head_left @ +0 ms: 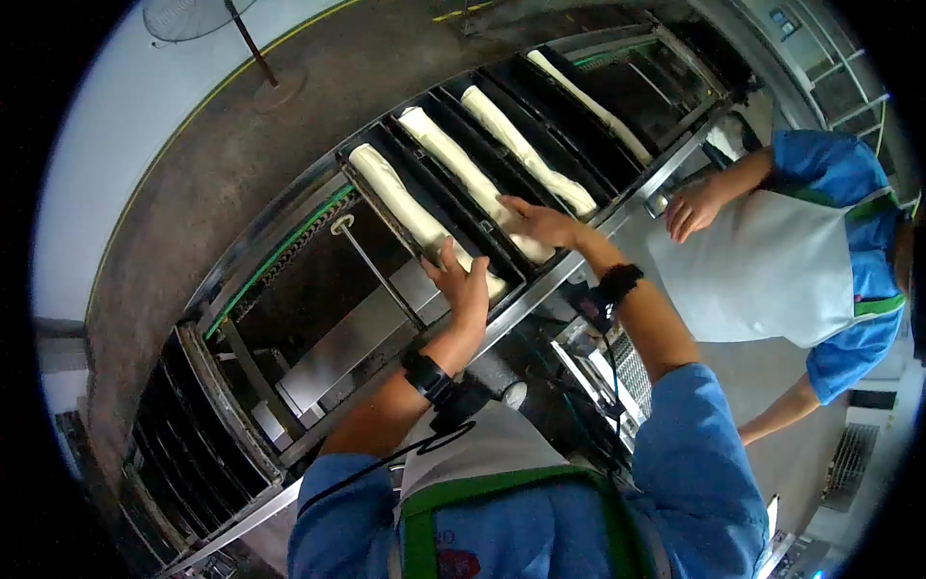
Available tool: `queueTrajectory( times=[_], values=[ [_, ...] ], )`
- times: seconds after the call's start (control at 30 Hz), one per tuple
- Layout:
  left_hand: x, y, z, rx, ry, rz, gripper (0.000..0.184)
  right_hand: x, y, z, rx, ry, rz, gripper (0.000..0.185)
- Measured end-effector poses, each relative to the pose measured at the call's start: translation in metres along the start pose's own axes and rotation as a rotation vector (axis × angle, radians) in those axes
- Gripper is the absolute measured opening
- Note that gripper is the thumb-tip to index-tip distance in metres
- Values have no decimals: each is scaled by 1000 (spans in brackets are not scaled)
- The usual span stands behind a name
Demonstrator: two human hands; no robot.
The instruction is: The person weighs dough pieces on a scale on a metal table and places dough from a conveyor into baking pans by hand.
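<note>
Long pale dough rolls lie lengthwise in black baking pans on a conveyor. My left hand [460,282] is over the near end of the leftmost dough roll [391,185], thumb and fingers spread, seeming to touch it. My right hand [543,226] lies across the near end of the second dough roll [451,157], fingers stretched out on it and covering part of it. A third dough roll [516,142] is in the compartment to the right, and a thinner dough roll [588,101] lies farther right. Neither hand is closed around anything.
The metal conveyor [526,307] runs diagonally before me. More black pans [198,439] stand at its lower left. A co-worker in a white apron [748,265] stands at right, one hand [693,208] near the conveyor edge. A fan [253,48] stands beyond.
</note>
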State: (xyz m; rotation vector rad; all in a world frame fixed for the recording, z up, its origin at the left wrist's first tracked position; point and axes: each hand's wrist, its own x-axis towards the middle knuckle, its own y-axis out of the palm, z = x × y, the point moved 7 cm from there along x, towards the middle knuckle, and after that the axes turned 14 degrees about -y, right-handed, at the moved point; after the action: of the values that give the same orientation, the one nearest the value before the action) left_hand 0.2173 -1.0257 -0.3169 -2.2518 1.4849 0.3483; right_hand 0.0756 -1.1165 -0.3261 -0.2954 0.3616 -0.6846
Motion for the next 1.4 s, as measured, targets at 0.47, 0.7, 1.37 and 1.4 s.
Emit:
queueTrajectory(
  times=[0.47,0.7,1.37,1.4],
  values=[
    [6,-1,15,-112,15,184,60,-6,-22,46,-1090,-130,-771,19],
    [2,-5,7,2,-19,177,59,-38,-72,-23,-728,537,-807,52],
    [-9,31,-119,538,703,307,36,-386,74,-49,-280,280,-1001,29],
    [-5,52,-133,777,883,313,31,-405,87,-79,-156,332,-1008,31]
  ],
)
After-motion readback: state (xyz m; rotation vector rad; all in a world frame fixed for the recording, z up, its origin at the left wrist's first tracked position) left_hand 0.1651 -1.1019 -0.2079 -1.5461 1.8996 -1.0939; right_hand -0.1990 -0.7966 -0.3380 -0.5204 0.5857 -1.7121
